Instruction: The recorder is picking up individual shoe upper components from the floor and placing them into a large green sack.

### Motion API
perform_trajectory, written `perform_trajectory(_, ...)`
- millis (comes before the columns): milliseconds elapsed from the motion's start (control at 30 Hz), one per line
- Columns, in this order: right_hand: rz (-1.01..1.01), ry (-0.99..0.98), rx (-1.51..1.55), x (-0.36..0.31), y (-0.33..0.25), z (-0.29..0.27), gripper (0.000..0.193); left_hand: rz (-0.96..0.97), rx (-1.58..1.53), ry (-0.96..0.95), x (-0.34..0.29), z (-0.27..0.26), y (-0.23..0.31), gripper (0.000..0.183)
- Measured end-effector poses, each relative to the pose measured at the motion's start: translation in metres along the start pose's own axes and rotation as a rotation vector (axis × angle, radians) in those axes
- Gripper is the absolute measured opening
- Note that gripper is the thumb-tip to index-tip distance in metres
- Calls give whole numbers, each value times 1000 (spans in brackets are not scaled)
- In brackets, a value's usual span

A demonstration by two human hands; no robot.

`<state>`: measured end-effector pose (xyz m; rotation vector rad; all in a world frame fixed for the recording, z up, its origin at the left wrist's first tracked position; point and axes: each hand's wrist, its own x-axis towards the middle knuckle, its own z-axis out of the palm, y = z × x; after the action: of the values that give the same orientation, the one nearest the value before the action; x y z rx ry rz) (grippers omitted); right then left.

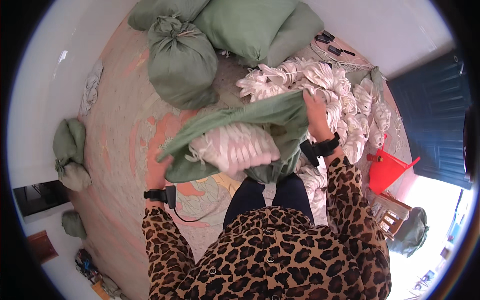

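Fingers point(307, 96) of your right hand point(317, 117) clutch a green sack point(227, 119) by its rim; whether your blurred left hand point(155, 167) grips the opposite edge, I cannot tell. The sack's thin, creased cloth gapes mid-frame around a ribbed, pale bundle point(237, 150). Stuffed, rounded sacks point(182, 65) bulge at the top.

Head view: left fisheye of a pair worn on the head, facing steeply down and forward. Leopard-print shirt point(265, 260) nearest, at 6 o'clock. Left hand point(156, 167) at 9 and right hand point(316, 114) at 2, close below. Green sacks point(245, 25) farther, at 12. Very wide field: blue door point(427, 120) near 3, pale wall point(42, 95) past 9, straight edges bowing rimward.
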<state>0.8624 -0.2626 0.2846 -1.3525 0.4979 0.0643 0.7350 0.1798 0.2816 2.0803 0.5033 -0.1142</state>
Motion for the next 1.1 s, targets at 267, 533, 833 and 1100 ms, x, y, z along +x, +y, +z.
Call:
perform_trajectory(267,-297,-146,-877,-38,30,-51,32,-349,-435,-94,-9,61,-81,36)
perform_trajectory(533,288,202,-801,-109,169,-179,26,-350,-692,-227,-41,73,-90,34)
perform_trajectory(833,-589,-235,-819,-103,14,-14,40,692,327,14,42,-41,16,44)
perform_trajectory(1100,-152,-301,554,-160,-163,42,29,111,-811,270,-76,-170,156,41)
